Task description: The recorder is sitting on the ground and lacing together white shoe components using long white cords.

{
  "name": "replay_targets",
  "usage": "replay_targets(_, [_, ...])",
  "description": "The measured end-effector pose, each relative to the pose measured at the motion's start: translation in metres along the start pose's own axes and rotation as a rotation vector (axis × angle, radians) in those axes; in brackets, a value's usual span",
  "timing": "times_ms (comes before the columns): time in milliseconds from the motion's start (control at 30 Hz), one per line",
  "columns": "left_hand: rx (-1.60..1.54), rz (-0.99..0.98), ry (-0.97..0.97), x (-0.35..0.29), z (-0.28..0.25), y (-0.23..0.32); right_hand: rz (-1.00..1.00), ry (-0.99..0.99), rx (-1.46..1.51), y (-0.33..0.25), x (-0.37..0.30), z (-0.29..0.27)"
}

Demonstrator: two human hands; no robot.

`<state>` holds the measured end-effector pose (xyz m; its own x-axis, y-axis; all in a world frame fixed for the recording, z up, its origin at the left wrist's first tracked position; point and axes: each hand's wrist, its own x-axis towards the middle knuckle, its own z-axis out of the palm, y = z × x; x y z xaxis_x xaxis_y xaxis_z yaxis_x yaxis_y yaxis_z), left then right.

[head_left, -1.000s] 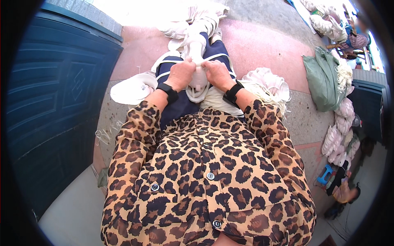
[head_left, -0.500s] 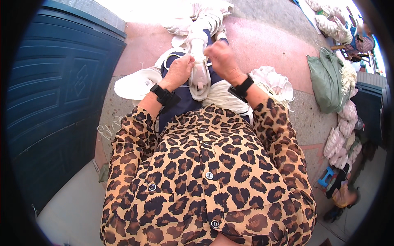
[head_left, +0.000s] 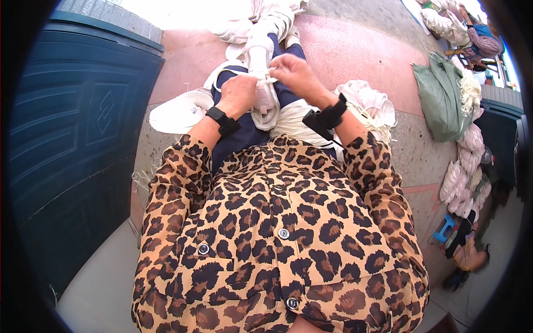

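bright daylight; top edge washed out (glare); blue door [head_left: 72, 127] fisheye-bent; rim black.

"What's on your shirt [head_left: 311, 222]?"

"Leopard print: I'm in black and brown spots on tan, with silvery, dark-centred buttons [head_left: 283, 233]. My 2 wristbands [head_left: 335, 112] are black."

"And the piece [head_left: 265, 104] over your lap?"

"White, with a pale pink patch in its rounded end. My trousers [head_left: 244, 139] beneath are navy, crossed by white strips."

"The door [head_left: 66, 111] on your left?"

"Deep blue, with a diamond motif."

"And the floor [head_left: 350, 53]?"

"Pink in parts, speckled grey in others. To my right I see a grey-green sack [head_left: 441, 105], cream strings [head_left: 469, 94], pinkish-white bundles [head_left: 452, 183] and a bright blue object [head_left: 443, 228]."
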<state>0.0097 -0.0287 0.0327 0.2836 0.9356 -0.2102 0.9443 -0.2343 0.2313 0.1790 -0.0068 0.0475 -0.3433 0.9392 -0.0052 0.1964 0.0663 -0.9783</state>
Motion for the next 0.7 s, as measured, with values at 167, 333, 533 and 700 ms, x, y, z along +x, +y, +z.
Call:
replay_targets(167, [-0.044, -0.059, -0.027, 0.002, -0.001, -0.004, -0.087, -0.140, -0.537, 0.032, -0.011, 0.021])
replay_targets(333, [-0.356, 0.028, 0.038, 0.009, 0.023, -0.024, -0.013, -0.131, -0.597, 0.034, -0.013, 0.015])
replay_targets(533, [-0.979, -0.224, -0.294, 0.017, 0.016, -0.023, -0.023, -0.061, -0.305, 0.057, -0.010, 0.013])
replay_targets(700, [-0.357, -0.074, -0.037, 0.020, 0.021, -0.011, 0.023, -0.018, -0.252, 0.047, -0.010, 0.014])
